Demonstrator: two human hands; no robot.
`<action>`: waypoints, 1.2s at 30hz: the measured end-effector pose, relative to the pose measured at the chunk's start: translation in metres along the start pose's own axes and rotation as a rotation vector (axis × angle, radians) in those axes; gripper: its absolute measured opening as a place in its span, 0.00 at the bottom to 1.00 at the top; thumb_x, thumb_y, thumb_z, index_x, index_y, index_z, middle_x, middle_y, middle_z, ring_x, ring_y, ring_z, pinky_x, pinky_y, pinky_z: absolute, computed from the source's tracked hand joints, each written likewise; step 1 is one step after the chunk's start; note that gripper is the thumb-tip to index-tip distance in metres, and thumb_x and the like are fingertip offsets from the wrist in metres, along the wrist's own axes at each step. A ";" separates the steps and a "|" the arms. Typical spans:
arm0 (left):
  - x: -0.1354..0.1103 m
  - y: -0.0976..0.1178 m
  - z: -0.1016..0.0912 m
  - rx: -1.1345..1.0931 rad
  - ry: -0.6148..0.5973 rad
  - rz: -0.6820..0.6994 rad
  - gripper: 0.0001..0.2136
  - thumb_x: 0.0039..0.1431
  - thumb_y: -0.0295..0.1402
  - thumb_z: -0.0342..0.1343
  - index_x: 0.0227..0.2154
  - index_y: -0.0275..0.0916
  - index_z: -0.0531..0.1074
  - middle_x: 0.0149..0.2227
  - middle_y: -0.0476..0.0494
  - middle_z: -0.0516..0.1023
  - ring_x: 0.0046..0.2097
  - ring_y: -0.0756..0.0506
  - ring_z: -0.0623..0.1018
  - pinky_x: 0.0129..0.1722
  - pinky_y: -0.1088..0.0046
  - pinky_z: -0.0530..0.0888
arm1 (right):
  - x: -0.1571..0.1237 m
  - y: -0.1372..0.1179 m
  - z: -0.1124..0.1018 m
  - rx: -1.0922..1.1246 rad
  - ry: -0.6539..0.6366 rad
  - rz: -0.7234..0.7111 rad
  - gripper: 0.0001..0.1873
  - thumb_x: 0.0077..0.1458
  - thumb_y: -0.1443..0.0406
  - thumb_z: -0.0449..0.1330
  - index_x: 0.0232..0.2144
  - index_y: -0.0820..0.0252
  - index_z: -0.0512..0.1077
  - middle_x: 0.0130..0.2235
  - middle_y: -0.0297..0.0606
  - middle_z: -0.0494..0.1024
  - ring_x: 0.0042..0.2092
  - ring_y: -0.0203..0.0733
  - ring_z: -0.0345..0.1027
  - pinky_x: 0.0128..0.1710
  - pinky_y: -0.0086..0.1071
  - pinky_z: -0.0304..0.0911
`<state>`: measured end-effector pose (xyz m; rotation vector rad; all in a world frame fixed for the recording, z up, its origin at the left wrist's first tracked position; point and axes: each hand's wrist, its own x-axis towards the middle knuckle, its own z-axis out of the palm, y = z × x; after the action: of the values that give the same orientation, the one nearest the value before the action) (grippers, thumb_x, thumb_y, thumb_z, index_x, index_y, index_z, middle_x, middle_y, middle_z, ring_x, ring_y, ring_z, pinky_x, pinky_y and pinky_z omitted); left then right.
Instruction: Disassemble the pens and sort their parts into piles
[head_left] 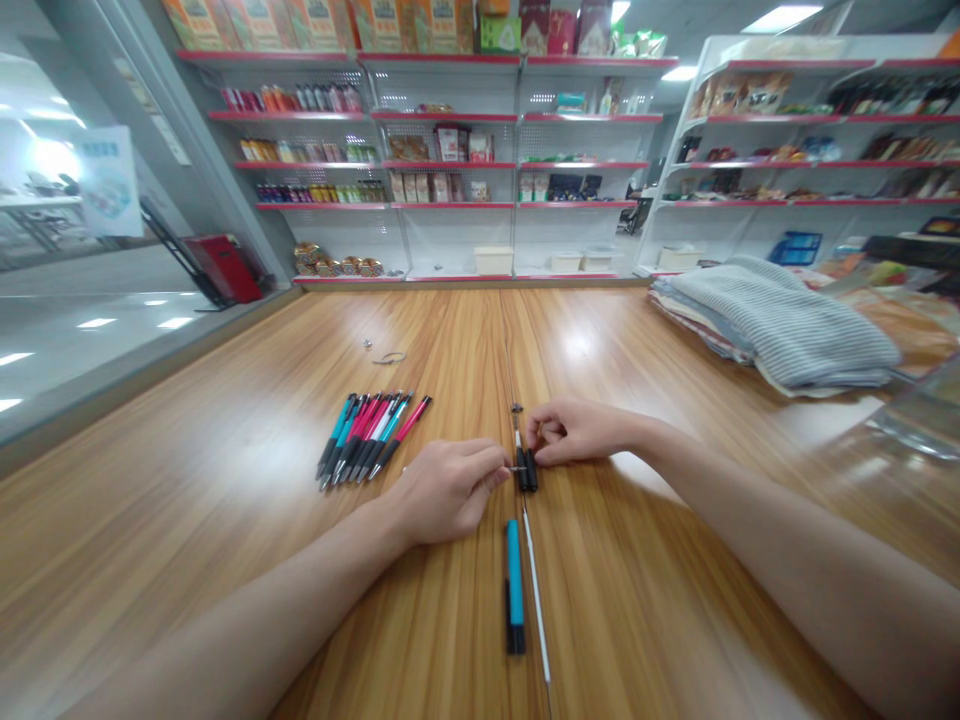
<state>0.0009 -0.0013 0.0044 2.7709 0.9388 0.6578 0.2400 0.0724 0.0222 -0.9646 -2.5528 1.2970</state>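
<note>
My left hand point(454, 487) is closed in a pinch around a thin pen refill point(517, 469); its slim tip sticks out to the right, and most of it is hidden by the fingers. Two black pen grips point(527, 472) lie side by side just beyond that tip. My right hand point(570, 430) rests by them with curled fingers, the fingertips beside or touching the right grip; what they pinch, if anything, is hidden. Small pen parts point(516, 408) lie above the grips. Nearer me are a turquoise pen barrel point(514, 575) with a black clip and a white refill point(537, 600).
Left of my hands lies a row of several assembled pens point(371, 435) in turquoise, red and white. Farther back is a thin loop point(390, 358). Folded striped cloth point(780, 320) is piled at the right. Stocked shelves point(450, 165) stand behind the wooden table point(225, 560).
</note>
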 end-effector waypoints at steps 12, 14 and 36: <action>0.001 0.001 -0.001 -0.005 -0.004 0.007 0.10 0.64 0.29 0.44 0.39 0.37 0.70 0.35 0.42 0.75 0.38 0.47 0.77 0.37 0.74 0.72 | 0.000 -0.001 0.000 -0.015 0.008 0.021 0.11 0.47 0.65 0.60 0.35 0.63 0.70 0.19 0.24 0.62 0.22 0.29 0.55 0.21 0.23 0.50; 0.001 0.001 -0.001 -0.008 0.005 0.009 0.10 0.64 0.29 0.44 0.39 0.38 0.70 0.35 0.42 0.75 0.37 0.47 0.77 0.37 0.74 0.72 | 0.000 -0.001 0.000 -0.007 -0.001 0.021 0.11 0.47 0.65 0.60 0.35 0.62 0.70 0.20 0.24 0.62 0.22 0.29 0.56 0.21 0.23 0.50; -0.001 -0.002 0.000 -0.017 -0.025 -0.013 0.08 0.64 0.29 0.44 0.38 0.38 0.69 0.37 0.42 0.75 0.39 0.47 0.77 0.39 0.73 0.72 | -0.007 -0.022 -0.006 -0.251 -0.072 0.042 0.32 0.36 0.54 0.71 0.42 0.61 0.66 0.27 0.27 0.64 0.27 0.31 0.57 0.25 0.25 0.50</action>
<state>-0.0007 0.0000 0.0034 2.7489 0.9413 0.6253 0.2372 0.0629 0.0444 -1.0357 -2.8153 1.0561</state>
